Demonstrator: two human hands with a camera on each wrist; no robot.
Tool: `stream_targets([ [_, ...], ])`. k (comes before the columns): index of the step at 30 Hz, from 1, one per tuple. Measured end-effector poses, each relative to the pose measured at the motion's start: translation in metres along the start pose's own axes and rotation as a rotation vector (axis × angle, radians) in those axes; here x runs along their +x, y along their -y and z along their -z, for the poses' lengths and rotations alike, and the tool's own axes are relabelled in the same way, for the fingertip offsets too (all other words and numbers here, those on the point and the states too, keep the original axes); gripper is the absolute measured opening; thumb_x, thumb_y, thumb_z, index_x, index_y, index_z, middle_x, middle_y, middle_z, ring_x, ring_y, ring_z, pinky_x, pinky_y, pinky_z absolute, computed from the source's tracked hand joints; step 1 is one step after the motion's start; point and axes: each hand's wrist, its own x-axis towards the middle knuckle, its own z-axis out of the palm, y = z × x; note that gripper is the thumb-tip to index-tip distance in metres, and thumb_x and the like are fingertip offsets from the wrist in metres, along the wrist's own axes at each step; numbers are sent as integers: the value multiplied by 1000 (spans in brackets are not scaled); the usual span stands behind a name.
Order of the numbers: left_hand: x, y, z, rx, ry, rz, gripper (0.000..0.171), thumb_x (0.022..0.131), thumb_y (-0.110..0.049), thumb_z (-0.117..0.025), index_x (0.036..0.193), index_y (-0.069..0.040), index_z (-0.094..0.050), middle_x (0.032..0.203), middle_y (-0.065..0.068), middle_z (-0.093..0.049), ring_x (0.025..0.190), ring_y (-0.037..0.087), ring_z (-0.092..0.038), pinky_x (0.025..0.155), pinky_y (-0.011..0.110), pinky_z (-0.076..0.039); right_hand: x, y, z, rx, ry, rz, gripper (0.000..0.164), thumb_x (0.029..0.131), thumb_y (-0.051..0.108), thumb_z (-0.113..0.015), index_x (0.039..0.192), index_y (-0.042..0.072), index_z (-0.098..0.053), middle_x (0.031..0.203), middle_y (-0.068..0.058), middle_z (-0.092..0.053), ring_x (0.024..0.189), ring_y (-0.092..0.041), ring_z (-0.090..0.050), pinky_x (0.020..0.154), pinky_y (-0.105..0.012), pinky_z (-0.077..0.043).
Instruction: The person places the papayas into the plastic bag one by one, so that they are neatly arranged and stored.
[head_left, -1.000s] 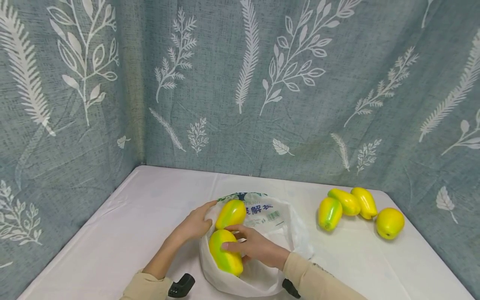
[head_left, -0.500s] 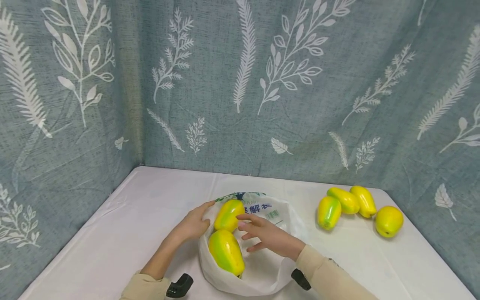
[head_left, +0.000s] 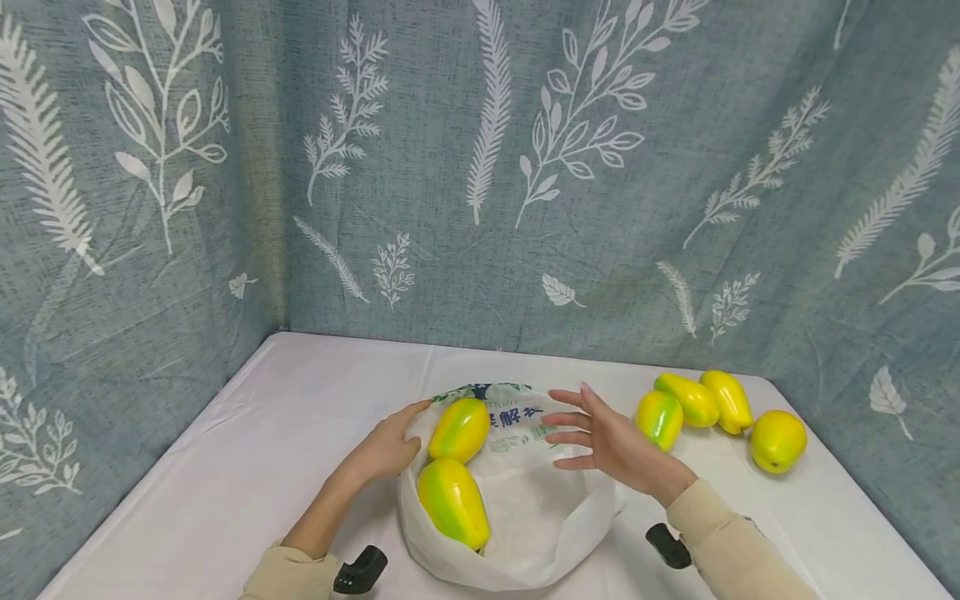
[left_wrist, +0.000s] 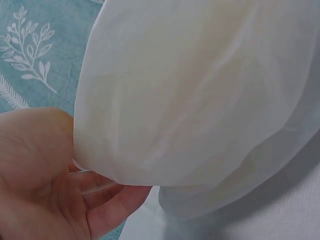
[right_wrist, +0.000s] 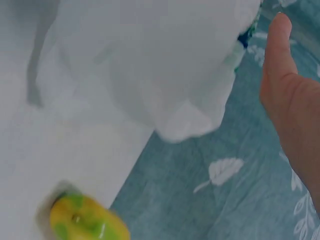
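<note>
An open white plastic bag (head_left: 585,537) with printed lettering stands on the table. Two yellow-green fruits that look like papayas lie in its left side, a rear one (head_left: 460,429) and a front one (head_left: 453,504). My left hand (head_left: 386,446) holds the bag's left rim; in the left wrist view, fingers of that hand (left_wrist: 45,170) curl round the plastic (left_wrist: 185,100). Over the bag's right rim hovers my right hand (head_left: 615,446), its fingers spread and holding nothing. The right wrist view shows this hand (right_wrist: 295,105) beside the bag.
Several more such fruits lie at the back right: one (head_left: 658,421) is partly behind the right hand, and a rounder one (head_left: 778,442) sits farthest right. A patterned blue-green curtain (head_left: 450,275) hangs behind the white table (head_left: 345,367).
My right hand has let go of the front fruit and moved right and up, from inside the bag to above its right rim. The left hand has stayed at the left rim.
</note>
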Motion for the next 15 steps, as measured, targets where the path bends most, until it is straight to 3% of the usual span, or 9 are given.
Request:
stream_targets([
  [3,0,0,0,5,3,-6,54,87,4,-42,141,7,-36,140,29,-40,129,44,-37,102,57,-32,-12,5,15,26,-13,24,70,101,51,-23,152,5,-11,140,-18,-40,120,-29,-48,96,-50,-44],
  [9,0,0,0,5,10,-4,54,87,4,-42,141,7,-36,141,29,-40,130,44,-36,103,57,-30,-33,18,40,62,-71,42,69,100,52,-23,153,8,-10,144,-18,-34,126,-32,-41,98,-49,-42],
  [15,1,0,-1,12,12,1,54,87,4,-42,141,7,-36,141,29,-39,131,45,-34,103,58,-29,-54,24,64,170,-31,139,50,102,47,-18,139,20,-36,130,-3,-51,119,-24,-51,98,-48,-43],
])
